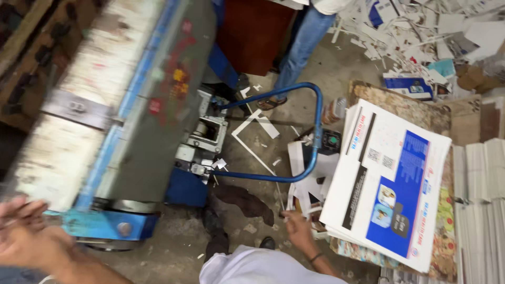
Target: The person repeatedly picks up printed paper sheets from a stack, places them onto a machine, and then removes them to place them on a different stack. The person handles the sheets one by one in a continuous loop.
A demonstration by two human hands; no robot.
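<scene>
two hands show. the left hand (23, 236), blurred, hovers with fingers spread apart and empty, beside the worn grey-and-blue metal cutting machine (142, 105). the right hand (297, 229), whose finger state i cannot tell, reaches the near corner of the stack of glossy white-and-blue printed card sheets (389, 184) lying flat on a patterned board.

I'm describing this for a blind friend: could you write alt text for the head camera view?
Seen from above, a person's right hand reaches toward a stack of printed sheets, while the blurred left hand hangs beside a large grey-and-blue machine. Paper scraps litter the floor, and another person's legs stand nearby.
</scene>
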